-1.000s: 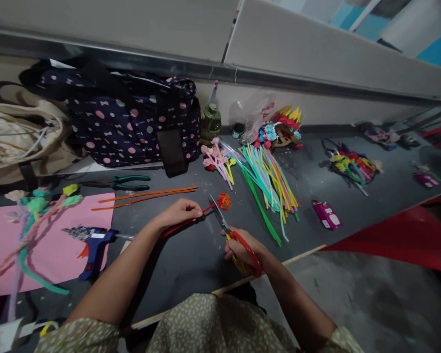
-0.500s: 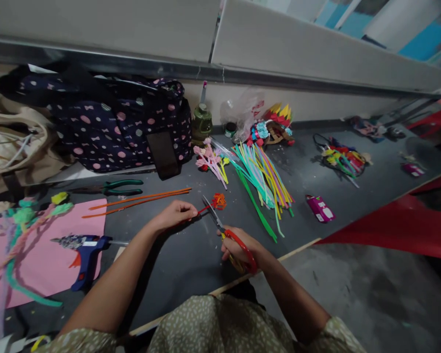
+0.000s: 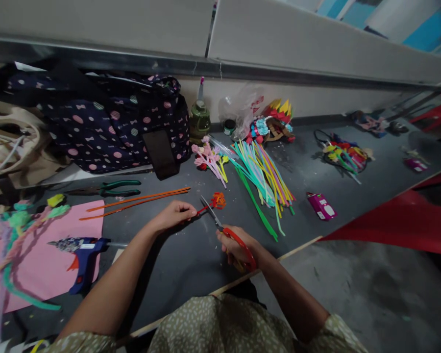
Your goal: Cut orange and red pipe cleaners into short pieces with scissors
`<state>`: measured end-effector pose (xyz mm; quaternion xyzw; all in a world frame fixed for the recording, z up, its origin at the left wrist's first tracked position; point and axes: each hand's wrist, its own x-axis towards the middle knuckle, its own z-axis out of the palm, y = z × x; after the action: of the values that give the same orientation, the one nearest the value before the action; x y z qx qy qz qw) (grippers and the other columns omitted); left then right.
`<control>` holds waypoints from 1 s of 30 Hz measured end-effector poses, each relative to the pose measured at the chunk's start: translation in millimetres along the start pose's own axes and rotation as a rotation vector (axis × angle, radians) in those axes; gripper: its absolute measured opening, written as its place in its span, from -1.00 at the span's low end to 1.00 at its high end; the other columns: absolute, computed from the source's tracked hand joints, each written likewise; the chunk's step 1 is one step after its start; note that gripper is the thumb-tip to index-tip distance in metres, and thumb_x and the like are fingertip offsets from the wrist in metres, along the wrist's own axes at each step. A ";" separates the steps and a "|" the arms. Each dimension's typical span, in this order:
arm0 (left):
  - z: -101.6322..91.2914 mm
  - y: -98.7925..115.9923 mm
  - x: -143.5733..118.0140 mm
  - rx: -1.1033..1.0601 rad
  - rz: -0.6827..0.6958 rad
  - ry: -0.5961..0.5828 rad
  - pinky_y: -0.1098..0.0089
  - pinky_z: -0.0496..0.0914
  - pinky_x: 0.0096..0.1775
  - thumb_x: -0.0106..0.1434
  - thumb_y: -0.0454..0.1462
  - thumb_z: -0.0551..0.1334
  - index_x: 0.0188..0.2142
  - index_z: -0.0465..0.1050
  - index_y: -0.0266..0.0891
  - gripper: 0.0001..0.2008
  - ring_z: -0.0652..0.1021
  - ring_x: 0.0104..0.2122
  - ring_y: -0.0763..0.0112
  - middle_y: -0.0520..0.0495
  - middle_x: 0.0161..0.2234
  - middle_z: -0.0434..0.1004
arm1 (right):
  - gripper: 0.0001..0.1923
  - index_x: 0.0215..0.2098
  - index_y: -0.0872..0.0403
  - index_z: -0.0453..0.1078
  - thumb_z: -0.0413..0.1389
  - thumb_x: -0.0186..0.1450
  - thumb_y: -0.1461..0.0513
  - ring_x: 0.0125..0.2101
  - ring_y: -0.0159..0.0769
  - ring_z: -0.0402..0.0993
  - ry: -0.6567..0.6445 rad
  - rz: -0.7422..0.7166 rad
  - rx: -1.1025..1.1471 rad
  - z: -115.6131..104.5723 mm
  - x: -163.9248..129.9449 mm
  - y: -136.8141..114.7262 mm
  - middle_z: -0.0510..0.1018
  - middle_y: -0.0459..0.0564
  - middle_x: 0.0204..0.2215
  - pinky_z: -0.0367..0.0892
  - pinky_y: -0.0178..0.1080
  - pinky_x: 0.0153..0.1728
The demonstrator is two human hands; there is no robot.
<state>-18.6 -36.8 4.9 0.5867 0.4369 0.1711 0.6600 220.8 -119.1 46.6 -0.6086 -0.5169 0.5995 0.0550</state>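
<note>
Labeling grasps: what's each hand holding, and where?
Left hand pinches the red pipe cleaner near its end; right hand holds the scissors by the red handles.

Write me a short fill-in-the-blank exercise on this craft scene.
1. The right hand holds the red-handled ____.
2. The left hand pinches a thin ____ pipe cleaner.
3. The blue glue gun lies partly on a sheet of ____ paper.
4. The green-handled pliers lie in front of the dark ____ bag.

Missing words: scissors; red; pink; polka-dot
</note>
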 end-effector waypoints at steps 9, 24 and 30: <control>0.0 0.7 0.4 -0.006 -0.004 0.004 0.51 0.08 -0.53 0.10 0.14 0.27 -0.38 0.48 -0.33 -0.48 0.26 -0.58 0.55 0.04 -0.56 0.31 | -0.69 -0.38 0.04 0.22 -0.04 0.34 -0.01 -0.75 -0.46 0.34 0.031 0.002 -0.012 2.4 0.1 -1.1 0.40 -0.18 -0.58 0.19 -0.41 -0.73; -1.8 7.5 -6.6 0.041 -0.024 -0.058 0.50 0.08 -0.53 0.18 0.01 0.26 -0.25 0.50 -0.35 -0.58 0.25 -0.57 0.55 0.05 -0.52 0.33 | -0.64 -0.47 0.04 0.16 -0.03 0.34 -0.01 -0.78 -0.43 0.32 0.058 0.033 0.011 -3.5 -2.1 0.2 0.35 -0.18 -0.64 0.19 -0.39 -0.77; -4.4 7.8 -10.1 0.117 -0.021 -0.081 0.49 0.09 -0.51 0.18 -0.04 0.25 -0.32 0.49 -0.34 -0.64 0.24 -0.56 0.53 0.07 -0.56 0.29 | -0.63 -0.50 0.05 0.18 -0.04 0.34 0.00 -0.79 -0.42 0.34 0.062 0.052 0.008 -4.8 1.8 2.2 0.35 -0.18 -0.67 0.18 -0.39 -0.77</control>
<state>-25.4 -39.5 16.2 0.6263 0.4249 0.1144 0.6435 225.4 -116.3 45.3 -0.6399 -0.4965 0.5837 0.0579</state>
